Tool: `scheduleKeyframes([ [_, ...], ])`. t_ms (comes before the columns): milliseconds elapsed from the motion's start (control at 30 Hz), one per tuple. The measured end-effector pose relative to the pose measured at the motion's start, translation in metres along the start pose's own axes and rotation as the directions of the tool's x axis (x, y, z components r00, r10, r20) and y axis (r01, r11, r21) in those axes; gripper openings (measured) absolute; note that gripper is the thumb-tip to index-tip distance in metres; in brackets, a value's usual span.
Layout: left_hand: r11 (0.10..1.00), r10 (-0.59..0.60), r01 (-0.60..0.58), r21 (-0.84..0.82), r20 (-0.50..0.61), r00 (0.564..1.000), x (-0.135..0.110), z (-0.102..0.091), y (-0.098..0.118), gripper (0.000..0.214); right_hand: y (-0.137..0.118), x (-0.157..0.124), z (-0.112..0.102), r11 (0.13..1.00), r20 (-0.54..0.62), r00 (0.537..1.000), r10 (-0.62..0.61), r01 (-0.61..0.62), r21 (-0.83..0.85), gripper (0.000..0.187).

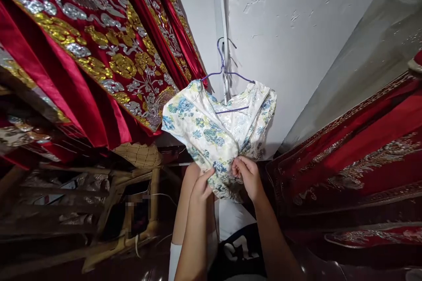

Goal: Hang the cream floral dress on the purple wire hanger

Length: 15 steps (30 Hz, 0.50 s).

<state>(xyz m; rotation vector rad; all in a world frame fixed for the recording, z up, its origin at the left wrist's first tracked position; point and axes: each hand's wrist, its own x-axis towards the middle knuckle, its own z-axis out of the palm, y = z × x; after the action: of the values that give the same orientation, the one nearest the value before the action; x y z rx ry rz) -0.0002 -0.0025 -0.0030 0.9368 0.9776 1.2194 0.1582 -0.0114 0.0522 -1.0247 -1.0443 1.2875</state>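
Blue-on-white floral blouse point(211, 134) is hanging from a purple wire hanger point(223, 69) against the white wall point(280, 30). I'm seeing the left hand point(201, 184) pinching its lower side, thumb on top; the right hand point(246, 172) is curling tight, fingertips gripping the front fabric. Tugging too hard could be slipping a shoulder off or unhooking the hanger. Red sequined drapery point(125, 66) is crowding the left, embroidered red cloth point(362, 149) the right; a bamboo-looking frame point(153, 202) is standing lower left.

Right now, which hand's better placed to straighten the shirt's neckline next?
Probably the right hand: it's at the shirt front, just below the neckline's V. The left hand sits lower and farther from it.
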Motion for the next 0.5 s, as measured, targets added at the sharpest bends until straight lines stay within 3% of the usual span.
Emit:
scheduleKeyframes([
  [67, 0.998, 0.06, -0.064, -0.012, -0.219, 0.974, 0.0, 0.0, -0.004, 0.063, -0.004, 0.0, 0.0, 1.0, -0.042, 0.999, 0.01, -0.01, -0.002, 0.038],
  [100, 0.989, 0.147, -0.141, 0.045, -0.367, 0.919, -0.001, 0.003, -0.006, 0.061, -0.006, 0.0, 0.001, 1.0, -0.057, 0.998, 0.02, -0.02, -0.008, 0.037],
  [133, 0.963, 0.27, -0.225, 0.151, -0.487, 0.831, -0.002, 0.009, -0.007, 0.058, -0.007, -0.001, 0.001, 0.999, -0.063, 0.997, 0.033, -0.034, -0.018, 0.035],
  [167, 0.912, 0.406, -0.293, 0.287, -0.531, 0.744, -0.003, 0.015, -0.01, 0.055, -0.007, -0.002, 0.001, 0.998, -0.057, 0.997, 0.047, -0.049, -0.033, 0.034],
  [200, 0.846, 0.519, -0.34, 0.411, -0.492, 0.699, -0.004, 0.023, -0.012, 0.051, -0.007, -0.003, 0.002, 0.997, -0.042, 0.997, 0.058, -0.06, -0.056, 0.033],
  [233, 0.785, 0.584, -0.372, 0.495, -0.391, 0.712, -0.006, 0.031, -0.015, 0.046, -0.007, -0.003, 0.002, 0.994, -0.019, 0.998, 0.064, -0.066, -0.086, 0.031],
  [267, 0.747, 0.589, -0.394, 0.535, -0.258, 0.766, -0.006, 0.039, -0.019, 0.038, -0.007, -0.004, 0.002, 0.99, 0.006, 0.998, 0.068, -0.066, -0.121, 0.03],
  [333, 0.746, 0.489, -0.392, 0.538, -0.044, 0.871, -0.006, 0.052, -0.025, 0.023, -0.006, -0.003, 0.0, 0.981, 0.061, 0.996, 0.07, -0.058, -0.184, 0.027],
  [400, 0.779, 0.405, -0.346, 0.522, 0.002, 0.914, -0.002, 0.061, -0.029, 0.023, -0.01, 0.005, -0.004, 0.974, 0.105, 0.991, 0.082, -0.057, -0.22, 0.025],
  [500, 0.792, 0.37, -0.306, 0.528, -0.019, 0.929, 0.002, 0.065, -0.032, 0.028, -0.031, 0.038, -0.008, 0.986, 0.086, 0.994, 0.066, -0.052, -0.158, 0.02],
])
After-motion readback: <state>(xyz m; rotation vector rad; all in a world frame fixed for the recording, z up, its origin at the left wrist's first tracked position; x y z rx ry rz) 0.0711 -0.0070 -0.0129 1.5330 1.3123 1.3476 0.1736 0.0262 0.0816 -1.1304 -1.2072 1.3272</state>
